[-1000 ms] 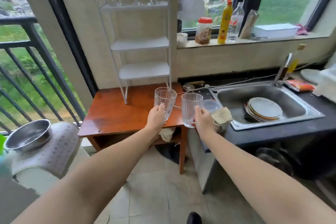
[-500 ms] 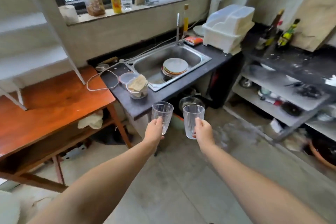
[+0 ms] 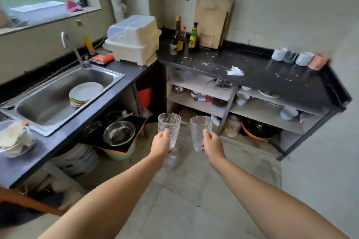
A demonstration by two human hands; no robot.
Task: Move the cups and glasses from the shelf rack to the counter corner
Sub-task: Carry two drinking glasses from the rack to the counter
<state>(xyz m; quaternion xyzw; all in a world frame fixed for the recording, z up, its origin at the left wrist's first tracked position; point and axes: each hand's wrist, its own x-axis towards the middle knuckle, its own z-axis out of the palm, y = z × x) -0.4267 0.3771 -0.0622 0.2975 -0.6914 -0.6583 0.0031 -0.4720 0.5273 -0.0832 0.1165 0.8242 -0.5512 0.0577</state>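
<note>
My left hand (image 3: 161, 144) grips a clear patterned glass (image 3: 169, 125) upright, held out over the floor. Beside it my right hand (image 3: 211, 144) grips a plain clear glass (image 3: 200, 128), also upright. The two glasses are a little apart. The black counter (image 3: 272, 77) runs along the right wall. At its far right end stand several cups and glasses in a row: a white cup (image 3: 279, 54), a clear glass (image 3: 290, 56), another white cup (image 3: 304, 58) and a pink cup (image 3: 318, 61). The shelf rack is out of view.
A steel sink (image 3: 48, 101) with stacked plates (image 3: 85, 92) lies at left, a white dish rack box (image 3: 134, 40) behind it. Bottles (image 3: 183, 38) and a cutting board (image 3: 212, 19) stand in the counter's back corner. A crumpled tissue (image 3: 235, 71) lies on the counter. Shelves of bowls run below.
The view has swung right from the rack and wooden table past the sink to the black counter. Both hands still carry their glasses out in front.
</note>
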